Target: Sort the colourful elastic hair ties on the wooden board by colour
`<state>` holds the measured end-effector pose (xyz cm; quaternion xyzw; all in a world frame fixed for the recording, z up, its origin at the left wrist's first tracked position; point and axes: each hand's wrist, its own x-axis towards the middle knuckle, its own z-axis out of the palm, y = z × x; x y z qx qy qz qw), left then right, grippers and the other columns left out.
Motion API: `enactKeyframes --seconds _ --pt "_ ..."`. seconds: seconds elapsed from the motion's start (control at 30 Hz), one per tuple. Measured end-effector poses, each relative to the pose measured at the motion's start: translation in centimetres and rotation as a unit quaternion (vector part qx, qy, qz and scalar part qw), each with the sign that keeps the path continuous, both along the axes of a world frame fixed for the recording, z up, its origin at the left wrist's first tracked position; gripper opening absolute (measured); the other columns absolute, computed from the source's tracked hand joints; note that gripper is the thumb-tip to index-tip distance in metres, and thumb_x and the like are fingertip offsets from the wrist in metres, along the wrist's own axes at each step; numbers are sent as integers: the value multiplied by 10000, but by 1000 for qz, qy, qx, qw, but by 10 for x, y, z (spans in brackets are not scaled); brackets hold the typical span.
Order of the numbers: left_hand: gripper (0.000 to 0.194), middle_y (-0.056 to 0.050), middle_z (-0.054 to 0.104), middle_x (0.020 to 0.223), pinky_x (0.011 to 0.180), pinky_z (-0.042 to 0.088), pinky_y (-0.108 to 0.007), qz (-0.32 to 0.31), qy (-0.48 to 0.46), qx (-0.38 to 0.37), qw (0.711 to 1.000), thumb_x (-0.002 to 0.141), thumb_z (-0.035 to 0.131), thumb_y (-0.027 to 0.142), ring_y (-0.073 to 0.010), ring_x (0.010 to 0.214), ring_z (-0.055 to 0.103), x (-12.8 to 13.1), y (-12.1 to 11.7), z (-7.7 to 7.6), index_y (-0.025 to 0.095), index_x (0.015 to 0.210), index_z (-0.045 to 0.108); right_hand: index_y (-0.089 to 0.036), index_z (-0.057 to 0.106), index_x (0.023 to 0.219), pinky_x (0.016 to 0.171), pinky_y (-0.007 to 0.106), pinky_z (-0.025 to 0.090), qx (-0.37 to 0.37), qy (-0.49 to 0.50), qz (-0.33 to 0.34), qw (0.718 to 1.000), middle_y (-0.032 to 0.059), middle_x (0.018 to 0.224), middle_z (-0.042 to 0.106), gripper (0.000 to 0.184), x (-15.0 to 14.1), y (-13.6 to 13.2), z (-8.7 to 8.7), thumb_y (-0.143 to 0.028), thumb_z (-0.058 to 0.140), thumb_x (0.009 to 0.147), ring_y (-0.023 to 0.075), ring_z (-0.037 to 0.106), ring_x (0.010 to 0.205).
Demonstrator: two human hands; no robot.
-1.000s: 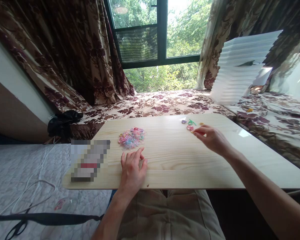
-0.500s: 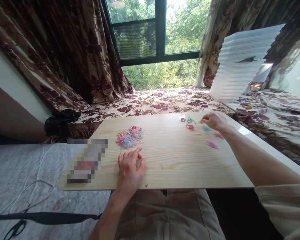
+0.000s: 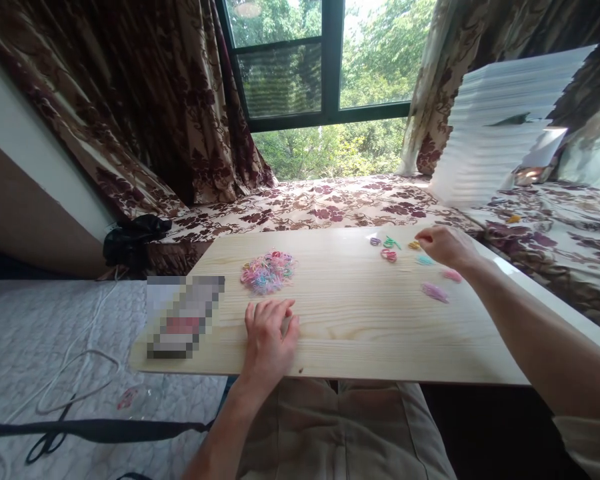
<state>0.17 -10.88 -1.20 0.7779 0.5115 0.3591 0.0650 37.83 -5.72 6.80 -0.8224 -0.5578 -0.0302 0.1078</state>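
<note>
A pale wooden board (image 3: 350,333) lies across my lap. On its left middle sits a heap of small pastel rubber bands (image 3: 268,271). My left hand (image 3: 270,333) rests flat on the board just below the heap, fingers together and slightly curled, holding nothing. My right hand (image 3: 445,245) reaches to the far right of the board, fingers pinched at a small orange band (image 3: 414,245). Beside it lie single bands: purple (image 3: 375,241), green (image 3: 392,243), red-pink (image 3: 389,255), teal (image 3: 424,261), and pink ones (image 3: 435,292) nearer me.
A blurred-out package (image 3: 184,317) lies on the board's left end. Floral cloth (image 3: 325,207) covers the sill behind, with curtains and a window. A white ribbed panel (image 3: 500,127) leans at the right. White cable (image 3: 75,360) and a black strap (image 3: 95,430) lie on the quilt at left.
My right hand moved from the red-pink band toward the far right edge, uncovering teal and pink bands. My left hand's fingers have drawn closer together. The view shifted slightly.
</note>
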Motion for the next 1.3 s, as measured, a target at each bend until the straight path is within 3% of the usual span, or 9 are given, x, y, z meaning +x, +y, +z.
enactKeyframes --seconds 0.1,0.23,0.3,0.47,0.6,0.83,1.03,1.17,1.3 --pt "196 -38 714 959 1098 294 -494 -2 12 -7 1000 879 524 193 -236 1045 586 1 -2 3 234 991 680 -149 731 973 766 366 446 49 1 79 996 151 1075 685 228 -39 -20 -6 -228 526 910 248 637 928" --pt "182 -40 711 967 1076 318 -489 -7 28 -21 999 881 534 182 -228 1038 575 2 -3 8 231 946 697 -206 734 890 726 311 444 91 25 197 976 72 955 709 201 -104 -52 -33 -230 535 880 199 641 826" --pt "181 -42 709 970 1081 308 -503 -8 39 -25 999 887 536 187 -233 1054 568 1 0 11 240 939 701 -207 725 869 708 305 454 131 68 267 952 65 893 703 235 -133 -65 -46 -251 496 897 189 637 785" --pt "173 -43 716 963 1118 225 -584 40 88 -15 995 889 550 192 -245 1068 566 -14 20 18 243 908 714 -216 711 856 699 298 466 147 123 310 931 55 860 692 253 -176 -78 -64 -250 466 909 184 625 796" --pt "180 -52 720 937 1114 217 -615 71 136 -12 988 887 557 210 -258 1068 561 -22 40 26 248 866 732 -204 707 873 743 315 469 160 129 297 933 61 877 687 243 -183 -79 -69 -241 470 912 192 619 826" --pt "165 -68 721 974 1121 209 -634 25 214 6 977 866 583 225 -281 1105 539 -2 65 35 257 886 744 -203 692 872 765 324 457 158 108 301 934 61 884 671 228 -184 -81 -70 -226 471 921 193 604 831" --pt "163 -77 720 954 1130 160 -660 -11 247 18 969 856 592 237 -297 1094 527 5 80 35 244 785 740 -212 687 864 753 319 446 167 100 300 934 55 887 671 215 -185 -82 -70 -226 480 923 185 592 817" --pt "175 -86 712 937 1128 155 -669 -22 257 22 966 850 584 214 -295 1078 532 6 77 36 222 751 728 -213 685 868 762 317 446 166 102 302 933 56 905 671 201 -184 -82 -70 -220 491 917 182 590 827" --pt "182 -76 703 884 1136 177 -649 -48 242 24 969 851 564 187 -276 1045 541 9 53 35 207 742 709 -215 685 857 767 321 447 165 100 299 935 52 888 670 197 -184 -82 -71 -219 495 912 185 587 836"
